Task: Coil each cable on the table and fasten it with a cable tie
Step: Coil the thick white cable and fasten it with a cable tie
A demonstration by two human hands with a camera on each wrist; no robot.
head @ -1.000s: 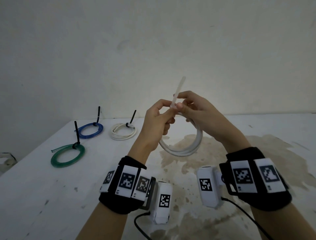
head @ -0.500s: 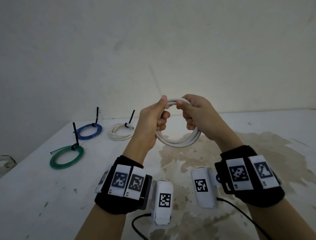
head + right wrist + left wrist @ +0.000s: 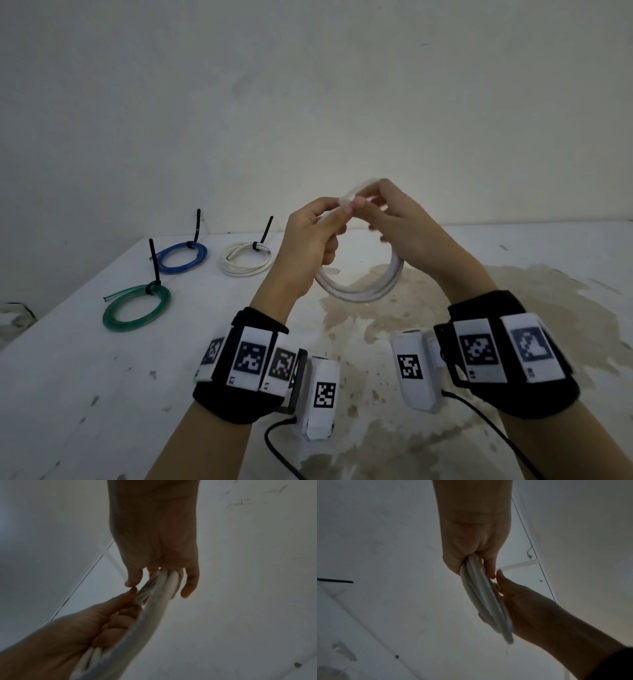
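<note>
Four coils (image 3: 359, 274), three tied (image 3: 245, 258).

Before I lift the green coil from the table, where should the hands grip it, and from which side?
Grip the green coil from above at the black cable tie on its far rim. It lies flat, the tie bundles the loops there, and its tail stands upright as a handle.

White-painted desk (image 3: 102, 394): top scuffed, small dark chips near left front. Broad brownish stain (image 3: 513, 308) covers centre-right of the surface. Plain off-white wall (image 3: 308, 102) behind, faint smudges, meets desk's far edge. Dim object (image 3: 13, 313) at far left beyond desk edge; too dark to identify. Thin dark line (image 3: 534, 545) runs along a white panel overhead.
</note>
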